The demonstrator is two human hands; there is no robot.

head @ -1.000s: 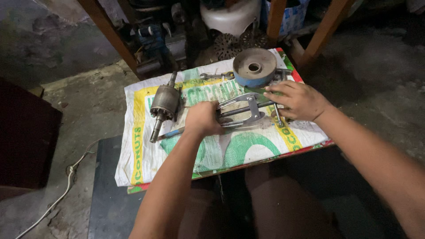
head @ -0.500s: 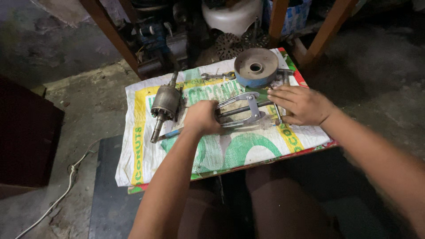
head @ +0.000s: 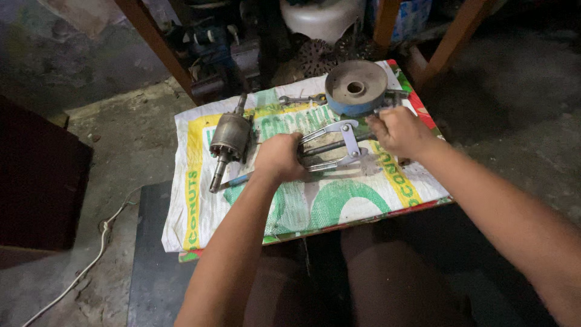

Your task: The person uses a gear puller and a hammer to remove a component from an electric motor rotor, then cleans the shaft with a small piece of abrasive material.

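Rotor [head: 229,140], wrench [head: 301,99] and disc [head: 355,88] are crowding my puller [head: 336,146], which is lying mid-sack [head: 339,203] on a grimy floor; left hand [head: 279,158] and right hand [head: 397,131] are both gripping it.

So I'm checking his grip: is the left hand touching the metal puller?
Touching. The head view shows the left hand closed over one end of the metal puller, its arms sticking out from under the fingers.
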